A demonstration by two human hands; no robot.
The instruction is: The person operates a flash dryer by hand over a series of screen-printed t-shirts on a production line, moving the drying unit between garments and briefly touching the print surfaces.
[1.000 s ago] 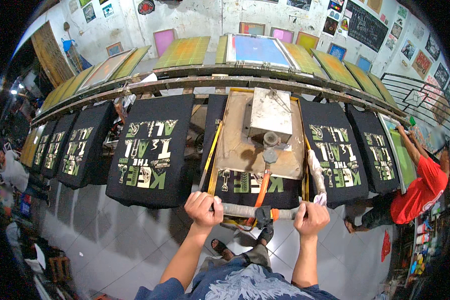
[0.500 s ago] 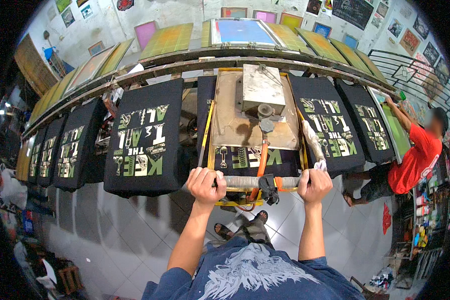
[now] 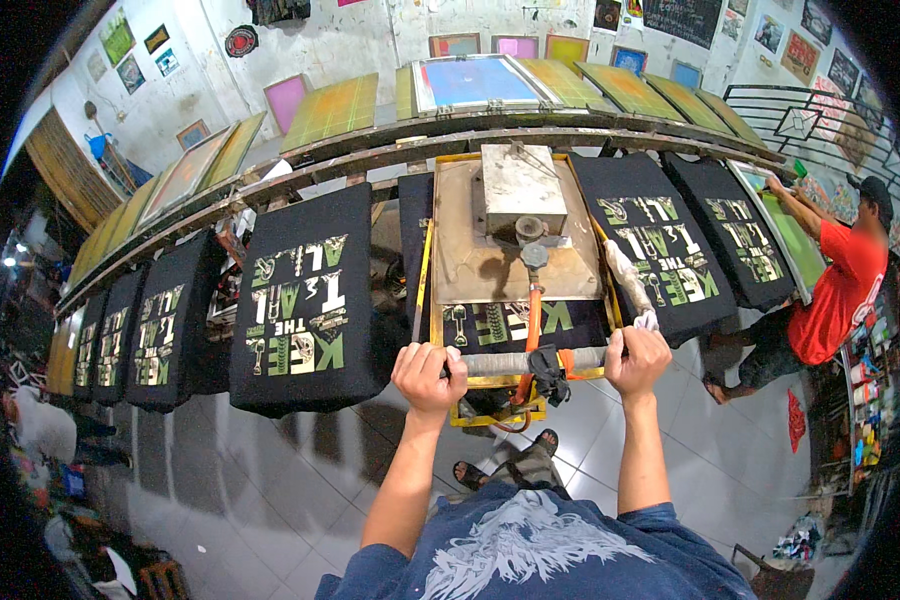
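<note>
My left hand (image 3: 430, 372) and my right hand (image 3: 635, 362) are both closed round a tape-wrapped bar (image 3: 495, 362) with black cloth bound near its middle, at the front of a yellow-framed wheeled heater (image 3: 450, 280). A metal box (image 3: 520, 185) tops the heater's plate, and an orange hose (image 3: 534, 318) runs down from it toward the bar. The plate overhangs a black shirt (image 3: 555, 322) with a green and cream print. More printed black shirts on boards (image 3: 300, 390) lie either side of it.
Behind runs a long rail (image 3: 380, 155) with screen frames (image 3: 330, 105) on it, below a white wall. A co-worker in red (image 3: 835, 300) reaches to a green screen (image 3: 785, 235) at right. Another person (image 3: 50, 430) is at far left. Tiled floor (image 3: 300, 480) lies underfoot.
Over the last second my hands and the bar have risen in the view and shifted right, keeping their grip. The surroundings have shifted too as my view moved.
</note>
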